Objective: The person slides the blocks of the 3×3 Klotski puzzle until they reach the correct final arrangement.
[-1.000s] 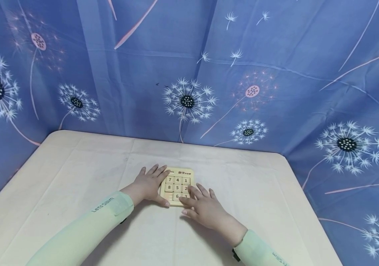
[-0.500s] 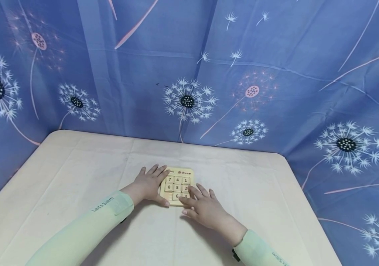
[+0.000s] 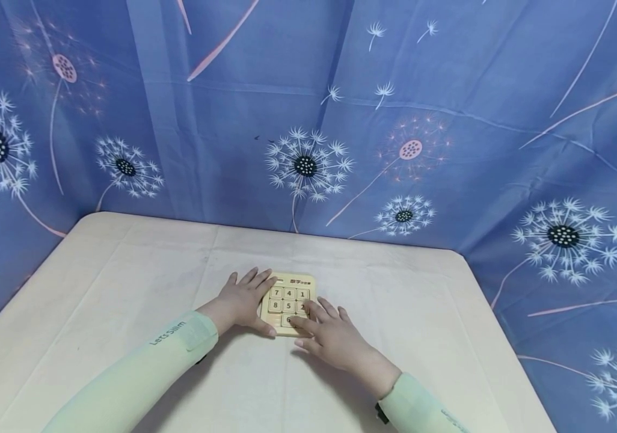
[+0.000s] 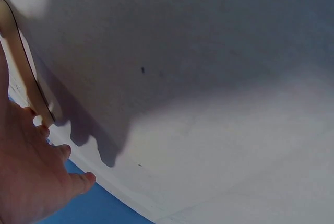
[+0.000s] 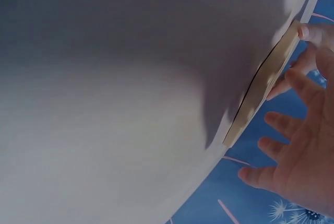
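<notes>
A pale yellow sliding number puzzle (image 3: 266, 322) lies flat in the middle of the table, with 7, 4, 1 in the top row and 8, 5, 2 in the second. Its bottom left slot is a gap, and my fingers partly cover the lower right tiles. My left hand (image 3: 240, 302) rests along the puzzle's left side, fingers spread, thumb at the lower left corner. From the right, my right hand (image 3: 332, 334) reaches over the frame. Its index finger (image 3: 303, 325) touches the 6 tile (image 3: 285, 320) and another fingertip overlaps the 2 tile. Both wrist views show the puzzle's side edge.
A whitish cloth covers the table (image 3: 141, 264). Behind it and along both sides hangs a blue curtain (image 3: 222, 150) printed with dandelions. Pale green sleeves (image 3: 141, 370) cover both forearms.
My right hand has shifted slightly left, and its index finger now covers more of the 6 tile. My left hand and the puzzle frame have stayed in place.
</notes>
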The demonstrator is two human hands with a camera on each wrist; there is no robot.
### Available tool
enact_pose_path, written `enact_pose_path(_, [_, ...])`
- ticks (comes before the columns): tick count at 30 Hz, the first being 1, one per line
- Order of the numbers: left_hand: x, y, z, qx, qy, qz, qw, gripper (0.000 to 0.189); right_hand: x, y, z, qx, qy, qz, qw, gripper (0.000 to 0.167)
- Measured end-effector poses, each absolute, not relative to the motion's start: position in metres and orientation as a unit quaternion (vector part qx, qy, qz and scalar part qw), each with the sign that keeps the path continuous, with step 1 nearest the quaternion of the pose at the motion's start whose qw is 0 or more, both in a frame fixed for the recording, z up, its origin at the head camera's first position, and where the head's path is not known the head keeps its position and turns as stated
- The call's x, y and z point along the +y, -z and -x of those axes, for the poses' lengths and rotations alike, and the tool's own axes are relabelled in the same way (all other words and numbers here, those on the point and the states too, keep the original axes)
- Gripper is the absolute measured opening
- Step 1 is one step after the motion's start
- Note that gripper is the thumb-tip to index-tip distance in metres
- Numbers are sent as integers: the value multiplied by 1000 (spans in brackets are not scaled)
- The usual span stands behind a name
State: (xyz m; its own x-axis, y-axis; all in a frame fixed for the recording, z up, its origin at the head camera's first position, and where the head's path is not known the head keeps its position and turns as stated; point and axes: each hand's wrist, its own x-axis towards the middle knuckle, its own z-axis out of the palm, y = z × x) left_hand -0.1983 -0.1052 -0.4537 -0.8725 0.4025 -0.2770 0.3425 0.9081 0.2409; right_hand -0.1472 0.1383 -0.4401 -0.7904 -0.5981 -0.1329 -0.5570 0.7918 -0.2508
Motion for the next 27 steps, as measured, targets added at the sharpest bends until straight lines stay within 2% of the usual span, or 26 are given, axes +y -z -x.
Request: enact_pose_path(27, [-105, 452, 198, 963, -86, -196, 161, 124, 110, 445, 168, 942, 93, 305, 102, 53])
